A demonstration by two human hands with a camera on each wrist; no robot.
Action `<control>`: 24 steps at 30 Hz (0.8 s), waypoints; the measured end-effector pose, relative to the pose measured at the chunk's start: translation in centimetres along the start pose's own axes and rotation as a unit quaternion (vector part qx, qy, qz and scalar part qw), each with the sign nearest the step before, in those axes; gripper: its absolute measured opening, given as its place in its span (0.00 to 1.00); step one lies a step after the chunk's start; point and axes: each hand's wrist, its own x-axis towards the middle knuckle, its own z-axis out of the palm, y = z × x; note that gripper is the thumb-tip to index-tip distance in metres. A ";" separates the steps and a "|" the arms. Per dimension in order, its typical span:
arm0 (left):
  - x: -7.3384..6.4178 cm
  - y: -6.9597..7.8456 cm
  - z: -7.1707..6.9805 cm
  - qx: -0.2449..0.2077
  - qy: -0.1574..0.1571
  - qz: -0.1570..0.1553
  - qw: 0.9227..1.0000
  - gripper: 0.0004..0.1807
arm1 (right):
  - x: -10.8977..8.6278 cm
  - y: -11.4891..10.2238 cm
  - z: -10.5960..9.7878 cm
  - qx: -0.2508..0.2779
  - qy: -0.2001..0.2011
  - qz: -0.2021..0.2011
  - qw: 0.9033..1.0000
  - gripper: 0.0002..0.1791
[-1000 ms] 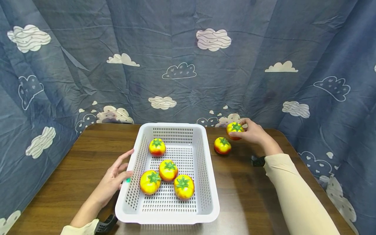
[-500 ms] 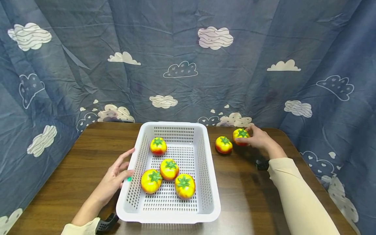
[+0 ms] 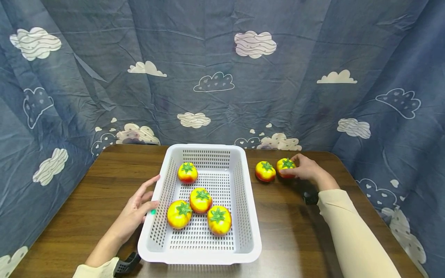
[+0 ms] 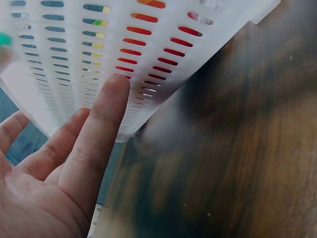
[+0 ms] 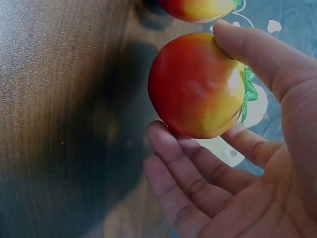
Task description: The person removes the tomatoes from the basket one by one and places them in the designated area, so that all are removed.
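Note:
My right hand (image 3: 307,168) holds a red-and-yellow toy tomato (image 3: 286,168) between thumb and fingers at the back right of the table. In the right wrist view the thumb presses the upper side of this tomato (image 5: 193,89), with the fingers under it. Another tomato (image 3: 265,171) sits just left of it on the wood. My left hand (image 3: 130,212) rests against the left side of a white perforated plastic basket (image 3: 199,258), thumb at the rim. The left wrist view has its fingers (image 4: 96,134) extended along the basket's outer wall (image 4: 64,54).
Several more tomatoes lie inside the basket, one of them a tomato (image 3: 187,173) near its back left corner. The brown wooden table (image 3: 285,227) ends at a blue cloud-print curtain (image 3: 215,108) behind. A small green mark (image 3: 153,211) shows on the basket's left rim.
My right hand has moved right and lower with its tomato, away from the other tomato on the table. The left hand and the basket stay where they were.

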 end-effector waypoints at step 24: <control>0.0 -0.1 -0.1 0.005 0.001 -0.002 1.000 0.37 | -0.3 0.0 0.8 0.038 -0.044 0.009 0.998 0.49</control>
